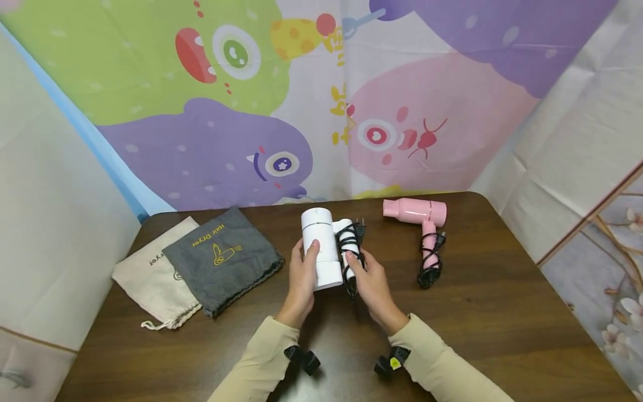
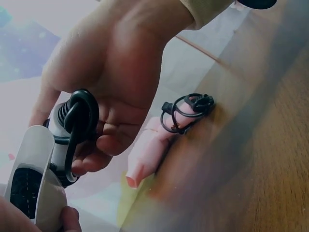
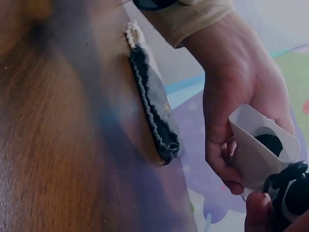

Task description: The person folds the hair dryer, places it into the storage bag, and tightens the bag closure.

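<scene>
Both hands hold a white hair dryer point(image 1: 324, 248), its handle point(image 1: 347, 229) folded alongside the barrel. My left hand point(image 1: 302, 276) grips the barrel from the left, thumb on top. On the other side, my right hand point(image 1: 374, 287) holds the handle, with a black cord point(image 1: 349, 242) wound round it and the plug at the far end. The white nozzle point(image 3: 256, 166) faces me, its dark opening showing in the right wrist view. In the left wrist view, the right fingers point(image 2: 111, 142) curl under the corded handle.
To the right lies a pink hair dryer point(image 1: 414, 211) with its cord wrapped round the handle. On the left, a dark grey drawstring bag point(image 1: 226, 279) marked "Hair Dryer" overlaps a cream bag point(image 1: 150, 279). A cartoon-printed cloth point(image 1: 321, 100) hangs behind the wooden table point(image 1: 482, 324).
</scene>
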A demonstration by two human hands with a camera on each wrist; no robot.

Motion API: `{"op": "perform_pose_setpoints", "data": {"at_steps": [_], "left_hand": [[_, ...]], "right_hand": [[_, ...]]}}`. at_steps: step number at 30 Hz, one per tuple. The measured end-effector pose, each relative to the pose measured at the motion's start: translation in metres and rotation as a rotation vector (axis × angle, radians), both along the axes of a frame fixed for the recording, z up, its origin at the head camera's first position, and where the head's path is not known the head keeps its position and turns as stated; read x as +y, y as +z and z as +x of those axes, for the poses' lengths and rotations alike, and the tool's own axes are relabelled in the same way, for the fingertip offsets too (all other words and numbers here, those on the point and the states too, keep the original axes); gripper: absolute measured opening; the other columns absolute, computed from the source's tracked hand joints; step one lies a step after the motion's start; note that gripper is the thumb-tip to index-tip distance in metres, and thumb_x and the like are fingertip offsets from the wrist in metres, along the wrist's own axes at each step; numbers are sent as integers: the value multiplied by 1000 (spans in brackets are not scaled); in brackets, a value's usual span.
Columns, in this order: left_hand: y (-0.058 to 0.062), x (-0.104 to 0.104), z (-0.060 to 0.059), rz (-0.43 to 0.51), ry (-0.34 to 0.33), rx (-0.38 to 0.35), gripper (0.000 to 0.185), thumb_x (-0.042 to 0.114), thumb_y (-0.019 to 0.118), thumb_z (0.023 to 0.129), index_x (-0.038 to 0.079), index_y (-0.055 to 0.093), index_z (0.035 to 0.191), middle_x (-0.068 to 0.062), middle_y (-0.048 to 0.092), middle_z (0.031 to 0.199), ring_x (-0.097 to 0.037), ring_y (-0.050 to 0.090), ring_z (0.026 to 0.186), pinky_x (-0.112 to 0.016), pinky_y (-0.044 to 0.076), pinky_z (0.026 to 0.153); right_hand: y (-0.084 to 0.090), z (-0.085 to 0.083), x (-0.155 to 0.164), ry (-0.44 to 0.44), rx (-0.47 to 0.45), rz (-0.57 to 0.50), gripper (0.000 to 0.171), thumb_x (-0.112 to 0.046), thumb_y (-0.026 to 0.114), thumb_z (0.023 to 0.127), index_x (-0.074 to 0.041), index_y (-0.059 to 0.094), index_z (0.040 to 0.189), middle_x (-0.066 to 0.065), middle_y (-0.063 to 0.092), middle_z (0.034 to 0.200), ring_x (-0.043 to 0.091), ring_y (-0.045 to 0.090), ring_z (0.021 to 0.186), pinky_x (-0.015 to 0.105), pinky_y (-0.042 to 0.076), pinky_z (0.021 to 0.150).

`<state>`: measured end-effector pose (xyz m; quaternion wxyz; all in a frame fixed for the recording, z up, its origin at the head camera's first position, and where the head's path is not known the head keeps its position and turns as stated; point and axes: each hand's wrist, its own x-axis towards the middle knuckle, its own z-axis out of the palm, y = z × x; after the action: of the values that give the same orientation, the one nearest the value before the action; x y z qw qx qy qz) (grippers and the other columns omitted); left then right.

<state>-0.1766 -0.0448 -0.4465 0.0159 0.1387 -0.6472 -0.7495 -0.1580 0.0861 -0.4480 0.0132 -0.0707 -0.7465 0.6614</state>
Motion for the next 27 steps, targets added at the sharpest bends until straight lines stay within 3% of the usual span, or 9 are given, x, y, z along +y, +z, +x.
{"op": "perform_pose_setpoints", "data": {"at_steps": [7,18,27], "left_hand": [[0,0,-1,56,13,18,61,34,49,100,6,29,150,-23,52,129,-19,59,90,-27,50,70],[-2,1,2,35,21,27,62,32,49,100,4,26,150,-24,50,133,-22,59,97,-27,50,73],[-4,1,2,20,10,11,62,30,51,99,4,25,150,-26,55,122,-21,61,91,-27,50,71]], "right_hand": [[-3,-10,6,8,-94,-107,39,-32,64,94,7,68,98,-3,63,69,9,55,63,23,47,60],[-2,-12,3,14,-78,-91,28,-20,66,91,7,67,93,-5,60,66,9,54,61,23,46,56],[-2,-15,4,-1,-72,-34,28,-19,64,90,8,66,91,-4,59,66,9,53,60,23,44,56]]}}
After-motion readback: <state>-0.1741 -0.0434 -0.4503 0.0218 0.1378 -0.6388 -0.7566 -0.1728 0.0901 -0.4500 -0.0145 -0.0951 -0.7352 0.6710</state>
